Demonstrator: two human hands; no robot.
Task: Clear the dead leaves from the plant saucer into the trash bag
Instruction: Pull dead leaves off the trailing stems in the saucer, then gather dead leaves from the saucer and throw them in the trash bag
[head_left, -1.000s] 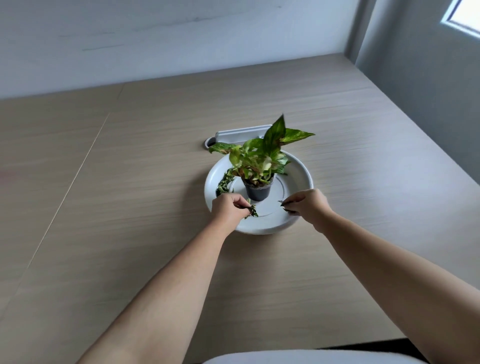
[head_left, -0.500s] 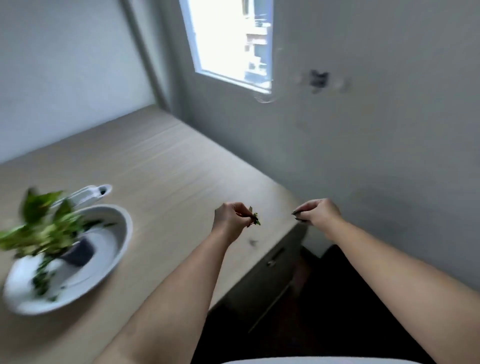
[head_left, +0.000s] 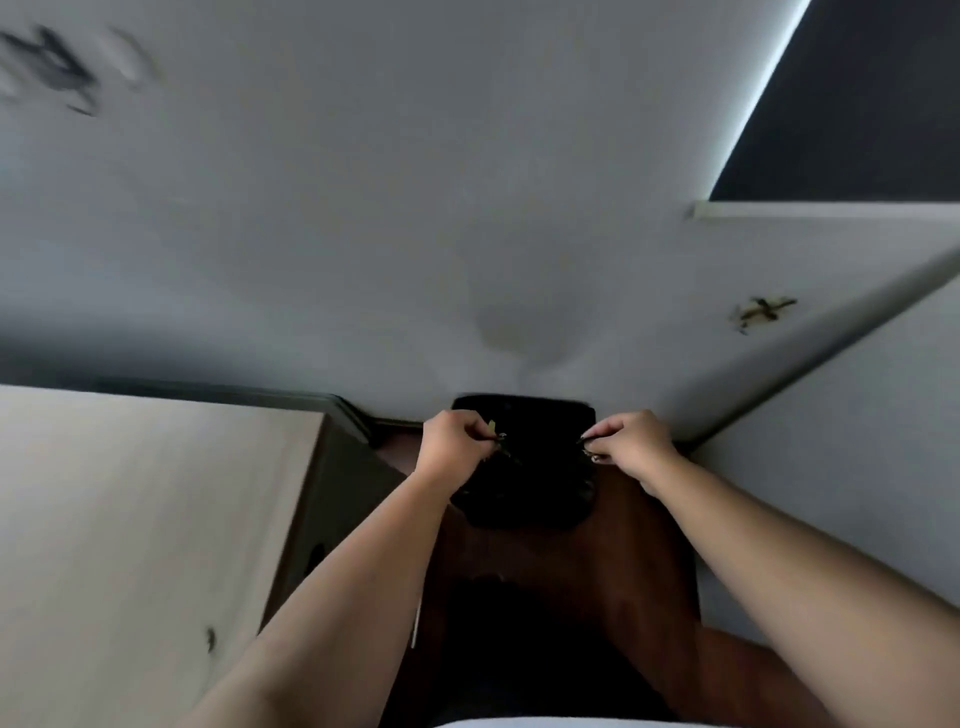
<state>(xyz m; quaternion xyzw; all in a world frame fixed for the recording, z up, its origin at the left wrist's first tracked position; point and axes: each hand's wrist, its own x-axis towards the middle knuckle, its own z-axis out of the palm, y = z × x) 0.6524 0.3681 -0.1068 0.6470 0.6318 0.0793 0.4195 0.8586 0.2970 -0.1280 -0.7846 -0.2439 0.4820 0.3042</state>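
Observation:
A black trash bag (head_left: 524, 499) stands on the dark floor against the wall, its mouth facing up. My left hand (head_left: 453, 442) hovers over the bag's left side, fingers pinched on small dead leaves (head_left: 496, 435). Over the bag's right side my right hand (head_left: 631, 441) is pinched on another small leaf piece (head_left: 589, 451). The plant and its saucer are out of view.
The light wooden table (head_left: 130, 519) fills the left, its dark side edge running down next to the bag. A grey wall rises behind the bag and another wall closes in on the right. My dark lap sits at the bottom centre.
My view has swung right and down, away from the table and plant. Both hands carried the pinched leaves off the saucer and now hold them over the trash bag.

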